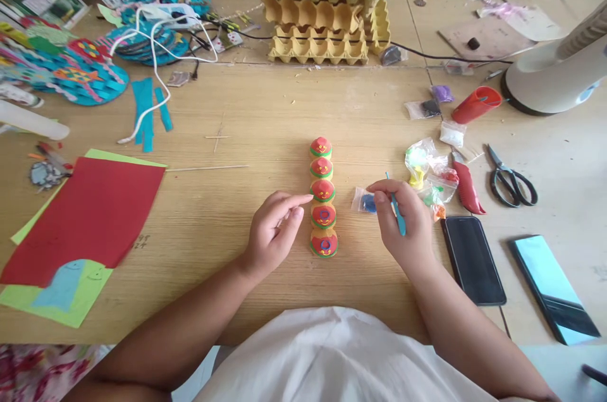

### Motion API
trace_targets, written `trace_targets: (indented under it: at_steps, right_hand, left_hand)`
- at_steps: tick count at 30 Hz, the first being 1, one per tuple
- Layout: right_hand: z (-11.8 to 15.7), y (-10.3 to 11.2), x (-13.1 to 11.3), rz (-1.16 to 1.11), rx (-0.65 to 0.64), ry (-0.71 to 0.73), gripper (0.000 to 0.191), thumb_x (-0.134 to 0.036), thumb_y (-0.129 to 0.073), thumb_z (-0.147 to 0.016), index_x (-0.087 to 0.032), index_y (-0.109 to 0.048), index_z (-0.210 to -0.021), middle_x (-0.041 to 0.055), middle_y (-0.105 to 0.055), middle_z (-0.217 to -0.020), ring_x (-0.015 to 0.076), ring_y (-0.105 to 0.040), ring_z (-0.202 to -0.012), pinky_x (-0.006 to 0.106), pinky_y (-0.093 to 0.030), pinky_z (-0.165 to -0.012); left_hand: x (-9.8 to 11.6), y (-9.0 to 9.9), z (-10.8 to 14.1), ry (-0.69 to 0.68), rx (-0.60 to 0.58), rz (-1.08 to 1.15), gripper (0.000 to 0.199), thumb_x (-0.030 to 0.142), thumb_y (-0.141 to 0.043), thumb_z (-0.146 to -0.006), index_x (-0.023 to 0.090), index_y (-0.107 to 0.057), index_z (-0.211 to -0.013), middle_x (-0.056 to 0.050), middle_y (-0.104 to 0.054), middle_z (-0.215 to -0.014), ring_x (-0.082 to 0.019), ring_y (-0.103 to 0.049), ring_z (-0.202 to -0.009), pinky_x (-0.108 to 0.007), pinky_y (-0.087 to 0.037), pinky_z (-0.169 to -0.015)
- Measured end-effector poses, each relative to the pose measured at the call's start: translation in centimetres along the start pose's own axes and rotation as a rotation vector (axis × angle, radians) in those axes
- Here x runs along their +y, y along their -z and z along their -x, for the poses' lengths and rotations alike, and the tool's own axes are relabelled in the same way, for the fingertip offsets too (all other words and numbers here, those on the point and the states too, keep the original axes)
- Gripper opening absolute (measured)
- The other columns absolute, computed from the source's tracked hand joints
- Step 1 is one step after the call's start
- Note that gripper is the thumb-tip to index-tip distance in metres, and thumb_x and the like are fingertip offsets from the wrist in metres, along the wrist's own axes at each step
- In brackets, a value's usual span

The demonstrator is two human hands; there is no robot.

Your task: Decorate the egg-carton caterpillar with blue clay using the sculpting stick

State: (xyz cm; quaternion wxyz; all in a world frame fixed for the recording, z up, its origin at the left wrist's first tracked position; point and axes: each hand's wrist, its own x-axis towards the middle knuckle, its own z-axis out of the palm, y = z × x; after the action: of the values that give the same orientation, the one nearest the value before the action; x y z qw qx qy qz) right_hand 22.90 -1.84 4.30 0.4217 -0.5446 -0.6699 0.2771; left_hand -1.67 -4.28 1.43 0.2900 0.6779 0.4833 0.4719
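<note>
A row of painted egg-carton cups (323,189) lies lengthwise in front of me, coloured red, green and yellow. The three farther cups bear small yellow faces; the two nearer ones carry blue rings. My left hand (277,225) is at the row's left side, thumb and index finger apart, the index fingertip at the edge of the middle cup. Whether it presses on the cup I cannot tell. In my right hand (403,215) is a thin blue modelling tool (401,222), gripped between the fingers. A small clear bag of blue clay (367,202) lies just left of those fingers.
Right of my hand lie clay bags (422,158), a red cutter (467,186), scissors (509,181) and two phones (474,260). A red cup (477,105) stands behind them. Egg cartons (317,45) are stacked at the back. Red paper (90,212) and thin sticks (208,168) lie left.
</note>
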Motion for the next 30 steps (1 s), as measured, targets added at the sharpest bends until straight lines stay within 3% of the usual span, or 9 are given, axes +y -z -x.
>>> trace_targets:
  at_steps: [2,7,11,13,16,18,23,30]
  right_hand:
    - [-0.2,0.4,0.1,0.097,-0.033,0.024,0.019,-0.038,-0.053,-0.106,-0.025,-0.067,-0.102,0.0065,-0.071,-0.092,0.0242,-0.064,-0.086,0.039,-0.048,-0.081]
    - [-0.3,0.2,0.5,-0.063,-0.146,-0.007,0.035,-0.043,-0.036,-0.111,-0.024,-0.064,-0.102,0.0058,-0.070,-0.088,0.0225,-0.067,-0.082,0.037,-0.051,-0.076]
    - [-0.7,0.5,1.2,0.410,-0.133,0.119,0.020,-0.040,-0.052,-0.105,-0.023,-0.064,-0.107,0.0108,-0.073,-0.104,0.0307,-0.066,-0.099,0.044,-0.049,-0.088]
    - [-0.7,0.7,1.7,0.618,-0.157,0.126,0.029,-0.043,-0.065,-0.098,-0.021,-0.062,-0.117,0.0147,-0.072,-0.118,0.0364,-0.064,-0.109,0.048,-0.049,-0.089]
    - [-0.6,0.7,2.7,0.778,-0.223,0.086,0.044,-0.045,-0.078,-0.087,-0.021,-0.061,-0.120,0.0162,-0.071,-0.119,0.0399,-0.062,-0.110,0.047,-0.050,-0.081]
    - [-0.4,0.6,3.3,0.809,-0.256,0.070,0.042,-0.043,-0.079,-0.086,-0.021,-0.061,-0.117,0.0154,-0.071,-0.114,0.0393,-0.062,-0.108,0.046,-0.049,-0.079]
    - [-0.8,0.8,3.7,0.730,-0.292,0.039,0.028,-0.037,-0.076,-0.089,-0.021,-0.062,-0.107,0.0130,-0.071,-0.104,0.0367,-0.063,-0.102,0.045,-0.049,-0.082]
    - [0.0,0.3,0.1,0.124,-0.231,0.138,0.028,-0.024,-0.073,-0.090,-0.024,-0.056,-0.112,0.0072,-0.064,-0.104,0.0231,-0.064,-0.089,0.036,-0.052,-0.078]
  left_hand:
    - [-0.1,-0.1,-0.1,0.040,0.027,0.016,0.022,0.024,-0.057,-0.103,0.021,-0.074,-0.116,-0.004,-0.064,-0.093,-0.013,-0.057,-0.077,-0.026,-0.048,-0.069]
    - [0.0,-0.2,-0.1,0.028,0.029,0.023,0.018,0.024,-0.058,-0.103,0.020,-0.075,-0.105,-0.003,-0.065,-0.090,-0.013,-0.057,-0.076,-0.027,-0.048,-0.069]
    - [0.1,-0.1,-0.3,0.038,0.052,0.023,0.022,0.027,-0.056,-0.104,0.019,-0.076,-0.104,-0.005,-0.067,-0.090,-0.015,-0.060,-0.079,-0.028,-0.049,-0.070]
    - [0.0,-0.1,-0.3,0.051,0.078,0.039,0.022,0.028,-0.055,-0.104,0.019,-0.076,-0.104,-0.005,-0.069,-0.092,-0.015,-0.062,-0.083,-0.028,-0.050,-0.071]
    - [-0.2,-0.1,-0.4,0.068,0.105,0.043,0.023,0.030,-0.055,-0.104,0.019,-0.076,-0.104,-0.005,-0.069,-0.093,-0.016,-0.063,-0.084,-0.028,-0.050,-0.070]
    - [-0.4,-0.2,-0.3,0.061,0.099,0.038,0.024,0.031,-0.054,-0.104,0.020,-0.076,-0.104,-0.006,-0.070,-0.094,-0.016,-0.063,-0.084,-0.028,-0.050,-0.071]
    - [-0.6,-0.3,0.0,0.025,0.062,0.039,0.023,0.029,-0.055,-0.104,0.020,-0.076,-0.105,-0.006,-0.069,-0.094,-0.016,-0.063,-0.085,-0.029,-0.050,-0.073]
    - [-0.1,-0.6,0.0,-0.033,0.068,-0.002,0.014,0.025,-0.061,-0.101,0.020,-0.073,-0.106,-0.005,-0.068,-0.094,-0.014,-0.061,-0.080,-0.027,-0.051,-0.072]
